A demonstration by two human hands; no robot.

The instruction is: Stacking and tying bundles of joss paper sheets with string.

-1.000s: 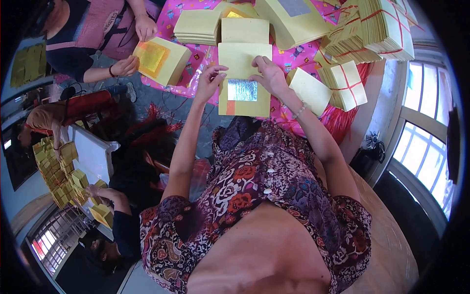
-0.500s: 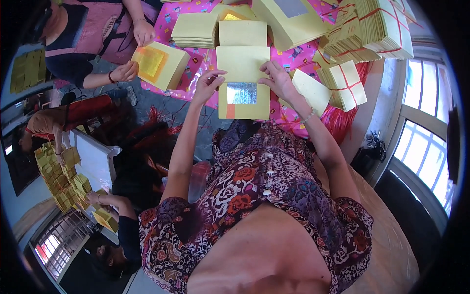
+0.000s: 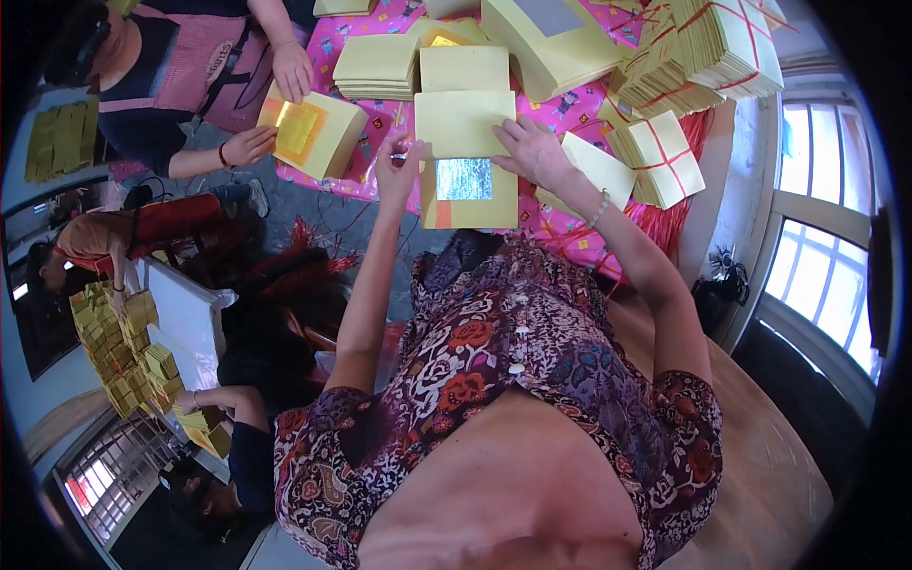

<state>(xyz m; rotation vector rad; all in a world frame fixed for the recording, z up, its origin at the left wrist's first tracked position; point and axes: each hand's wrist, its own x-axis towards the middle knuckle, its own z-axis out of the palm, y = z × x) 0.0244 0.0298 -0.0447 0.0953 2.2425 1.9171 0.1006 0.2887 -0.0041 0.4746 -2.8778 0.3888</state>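
In front of me lies a pale yellow paper sheet (image 3: 465, 122), blank on top. Below its near edge shows yellow paper (image 3: 503, 214) with a silver foil square (image 3: 464, 179) and an orange strip. My right hand (image 3: 537, 154) rests on the blank sheet's right edge, its fingers stretched out. At the left edge my left hand (image 3: 396, 169) is curled, thumb and fingers close together. Whatever it holds is too small to make out; a thin yellowish sliver stands above its fingers. Just beyond the blank sheet is another plain yellow stack (image 3: 464, 68).
Red-tied paper bundles (image 3: 660, 157) and taller tied stacks (image 3: 727, 47) stand at the right. A pink patterned cloth (image 3: 366, 176) covers the table. At left, another person's hands (image 3: 249, 145) touch a stack with gold foil (image 3: 328, 142). Farther left, people work at a white table (image 3: 185, 294).
My left hand has curled more and dropped slightly at the sheet's left edge. My right hand has slid left, its fingers now lying further onto the sheet. The view has shifted a little.
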